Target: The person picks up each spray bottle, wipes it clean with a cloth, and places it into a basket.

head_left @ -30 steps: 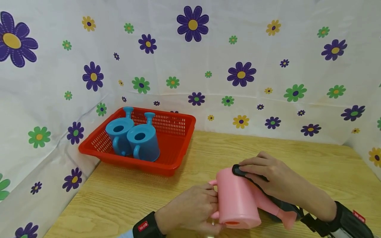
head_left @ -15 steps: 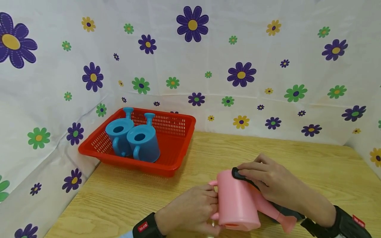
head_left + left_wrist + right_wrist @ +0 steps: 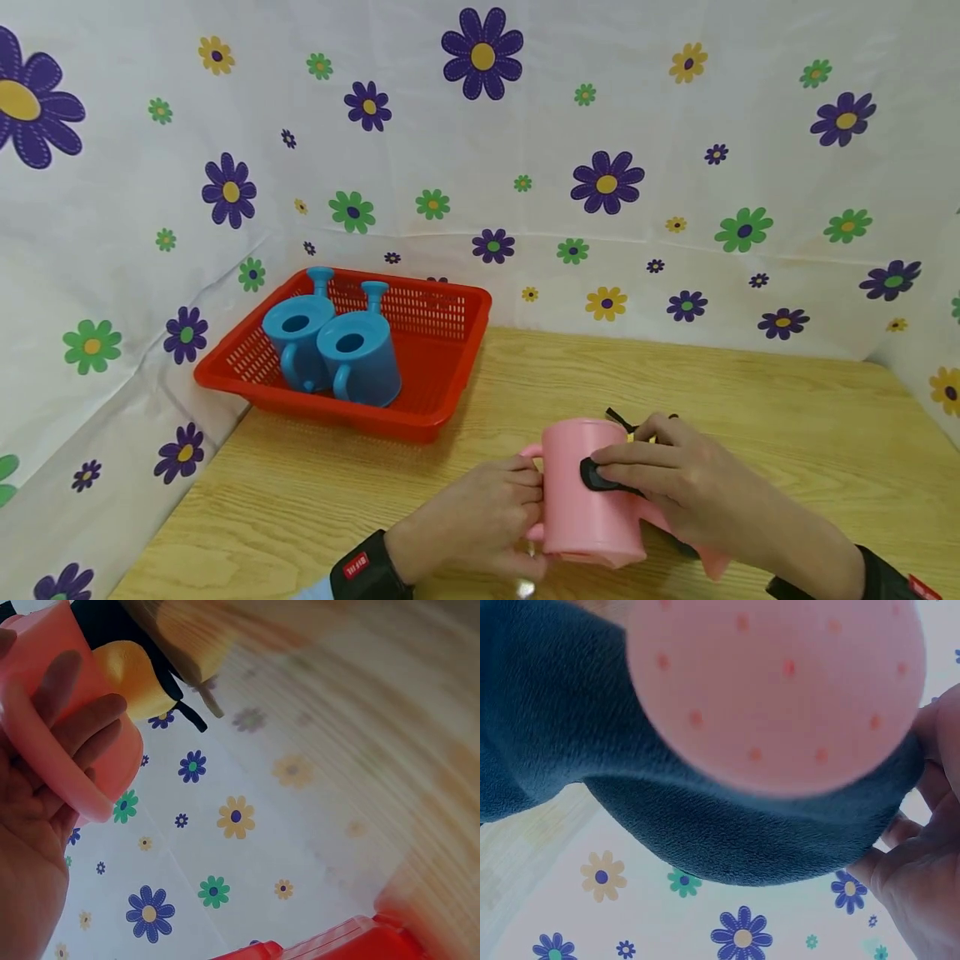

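My left hand [image 3: 480,517] grips the handle of a pink watering can [image 3: 581,525] near the table's front. The left wrist view shows the fingers passing through the loop of the handle [image 3: 56,754]. The can is tipped so its spout [image 3: 656,512] slants down to the right, partly behind my other hand. Holding a dark cloth [image 3: 596,477], my right hand [image 3: 682,479] presses it against the can's side. In the right wrist view, the dotted pink sprinkler head [image 3: 780,697] covers part of the cloth [image 3: 742,832].
A red plastic basket [image 3: 431,379] stands on the wooden table [image 3: 322,517] at the left. Two blue watering cans, one [image 3: 296,333] behind the other [image 3: 363,362], sit upright inside it. A flower-printed white sheet [image 3: 420,142] rises behind the table.
My right hand has slid the cloth from the can's upper edge down to the middle of its side. The can has shifted slightly; my left hand keeps its grip on the handle.
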A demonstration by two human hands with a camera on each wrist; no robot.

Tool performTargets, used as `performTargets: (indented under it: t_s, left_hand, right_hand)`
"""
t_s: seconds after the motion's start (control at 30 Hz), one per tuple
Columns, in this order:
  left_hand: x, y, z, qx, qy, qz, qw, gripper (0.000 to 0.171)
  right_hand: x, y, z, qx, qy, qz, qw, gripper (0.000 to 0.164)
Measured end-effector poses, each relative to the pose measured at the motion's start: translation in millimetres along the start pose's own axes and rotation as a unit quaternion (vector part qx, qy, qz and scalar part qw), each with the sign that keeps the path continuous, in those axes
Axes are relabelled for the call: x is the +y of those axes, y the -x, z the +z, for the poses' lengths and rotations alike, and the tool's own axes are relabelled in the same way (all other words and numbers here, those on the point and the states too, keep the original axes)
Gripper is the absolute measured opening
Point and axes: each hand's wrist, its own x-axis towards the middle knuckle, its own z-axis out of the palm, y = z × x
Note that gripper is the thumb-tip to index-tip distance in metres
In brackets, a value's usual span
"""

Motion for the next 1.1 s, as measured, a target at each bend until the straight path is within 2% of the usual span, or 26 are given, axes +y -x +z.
performTargets:
  t_s: [0.2,0.3,0.37,0.43,0.47,0.6,0.67,0.7,0.8,0.83,0.9,0.93,1.1]
  left_hand:
    - [-5.2,1.8,0.3,0.020,-0.013,-0.006,0.9997,0.024]
    - [-8.0,2.5,0.9,0.021,-0.008,-0.013,0.9997,0.025]
    - [-9.3,2.9,1.6,0.023,-0.005,-0.016,0.9996,0.025]
    - [-9.9,3.6,1.8,0.023,0.004,-0.020,0.9995,0.024]
    - [-10.2,3.7,1.9,0.025,0.007,-0.020,0.9995,0.024]
    - [-11.1,4.3,0.6,0.031,0.017,-0.021,0.9992,0.024]
    - [-11.9,4.3,-0.5,0.030,0.017,-0.020,0.9992,0.023]
    - [-12.1,4.4,-1.2,0.028,0.018,-0.021,0.9992,0.023]
    - [-12.1,5.0,-2.8,0.013,0.024,-0.026,0.9993,0.024]
    - [-11.9,5.3,-2.9,0.009,0.029,-0.028,0.9992,0.024]
    - [-11.3,5.3,-2.6,0.010,0.036,-0.027,0.9989,0.024]
    - [-11.0,5.2,-2.4,0.011,0.042,-0.027,0.9987,0.023]
    - [-9.3,4.1,0.6,0.028,0.052,-0.017,0.9981,0.021]
  right_hand:
    - [-15.9,4.5,-5.0,-0.042,0.007,0.021,0.999,0.046]
    - [-21.9,6.2,-8.2,-0.061,-0.010,0.031,0.998,0.047]
    - [-24.2,6.4,-10.1,-0.075,-0.022,0.030,0.997,0.044]
    - [-26.9,6.1,-13.4,-0.103,-0.034,0.041,0.993,0.025]
    - [-28.1,6.2,-15.0,-0.114,-0.033,0.043,0.992,0.027]
    - [-32.6,5.7,-20.6,-0.153,-0.032,0.066,0.986,0.064]
    - [-33.9,5.4,-21.7,-0.160,-0.031,0.075,0.984,0.065]
    - [-33.8,5.6,-22.0,-0.161,-0.028,0.075,0.984,0.064]
    - [-32.3,7.2,-21.0,-0.149,-0.019,0.064,0.987,0.028]
    - [-31.6,8.2,-20.6,-0.142,-0.016,0.056,0.988,0.022]
    - [-30.2,9.9,-19.5,-0.127,-0.007,0.041,0.991,0.030]
    - [-29.9,10.4,-18.6,-0.119,-0.007,0.037,0.992,0.042]
    - [-28.8,10.2,-16.3,-0.090,0.013,0.020,0.996,0.046]
